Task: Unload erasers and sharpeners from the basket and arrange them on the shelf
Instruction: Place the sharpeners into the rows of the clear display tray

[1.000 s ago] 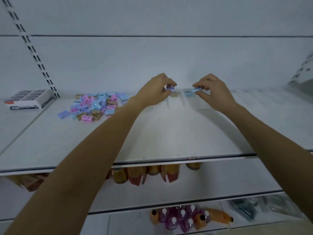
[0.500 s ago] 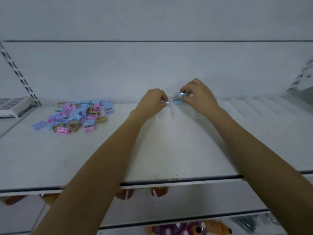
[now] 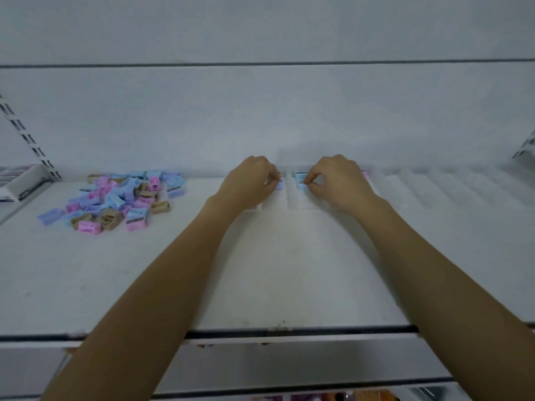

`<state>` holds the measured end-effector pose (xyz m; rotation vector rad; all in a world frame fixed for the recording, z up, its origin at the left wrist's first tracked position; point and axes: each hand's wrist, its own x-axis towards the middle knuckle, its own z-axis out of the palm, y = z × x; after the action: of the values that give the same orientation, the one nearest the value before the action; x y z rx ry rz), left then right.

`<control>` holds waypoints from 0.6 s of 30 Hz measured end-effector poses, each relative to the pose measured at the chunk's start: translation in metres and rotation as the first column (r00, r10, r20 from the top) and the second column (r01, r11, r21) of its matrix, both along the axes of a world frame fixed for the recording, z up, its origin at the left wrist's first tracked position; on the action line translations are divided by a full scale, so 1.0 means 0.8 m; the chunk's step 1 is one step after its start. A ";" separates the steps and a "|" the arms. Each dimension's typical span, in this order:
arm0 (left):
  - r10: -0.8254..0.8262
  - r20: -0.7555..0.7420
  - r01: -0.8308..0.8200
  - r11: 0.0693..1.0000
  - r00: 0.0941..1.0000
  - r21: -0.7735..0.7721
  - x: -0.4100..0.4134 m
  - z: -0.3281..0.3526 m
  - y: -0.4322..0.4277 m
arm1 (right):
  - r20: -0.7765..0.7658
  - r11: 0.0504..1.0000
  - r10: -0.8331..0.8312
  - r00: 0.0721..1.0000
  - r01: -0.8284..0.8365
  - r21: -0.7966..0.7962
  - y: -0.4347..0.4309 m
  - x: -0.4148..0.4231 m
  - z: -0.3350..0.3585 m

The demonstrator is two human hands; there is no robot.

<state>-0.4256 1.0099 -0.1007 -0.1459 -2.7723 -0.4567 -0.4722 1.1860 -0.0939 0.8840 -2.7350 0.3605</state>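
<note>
A loose pile of small pink, blue, purple and tan sharpeners (image 3: 115,198) lies on the white shelf (image 3: 275,270) at the left. My left hand (image 3: 249,180) is at the back of the shelf, fingers pinched on a small purple sharpener (image 3: 279,185). My right hand (image 3: 338,180) is just to its right, fingertips pinched on a light blue sharpener (image 3: 301,178). Both hands rest over a clear divider tray (image 3: 289,195) with narrow lanes. A pink piece (image 3: 364,173) peeks out behind my right hand. The basket is out of view.
A white box of erasers (image 3: 20,183) sits at the far left beside a slotted upright (image 3: 26,134). The clear divider lanes (image 3: 448,186) continue to the right. Below the shelf's front edge (image 3: 289,332), bottles (image 3: 333,397) show on a lower shelf.
The view has tilted up and shifted right, so the pile sits further left. Both hands have lowered onto the divider lanes at the back, each still holding its small piece.
</note>
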 end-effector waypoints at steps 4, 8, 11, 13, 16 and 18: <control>-0.019 0.003 0.019 1.000 1.000 -0.021 0.005 -0.002 -0.002 | 0.006 1.000 0.015 1.000 -0.015 -0.002 0.002 0.004 0.000; -0.030 0.014 0.030 0.999 0.999 -0.035 0.009 -0.004 -0.004 | 0.060 1.000 0.018 0.998 -0.019 0.016 0.002 0.007 -0.004; -0.029 0.015 0.030 0.999 0.999 -0.033 0.010 -0.004 -0.004 | 0.071 1.000 0.022 0.997 -0.024 0.018 0.001 0.008 -0.005; -0.029 0.007 0.029 0.999 1.000 -0.034 0.012 -0.003 -0.002 | 0.080 1.000 0.018 0.997 -0.019 0.012 0.002 0.009 -0.006; -0.029 0.011 0.030 0.999 1.000 -0.037 0.016 -0.003 -0.001 | 0.093 1.000 0.019 0.996 -0.021 0.021 0.002 0.009 -0.005; -0.032 0.009 0.032 0.999 0.999 -0.038 0.017 -0.002 -0.003 | 0.096 1.000 0.028 0.995 -0.028 -0.008 0.002 0.009 -0.002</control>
<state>-0.4121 1.0079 -0.1025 -0.1977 -2.7916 -0.4142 -0.4647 1.1877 -0.0957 0.9271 -2.8090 0.4280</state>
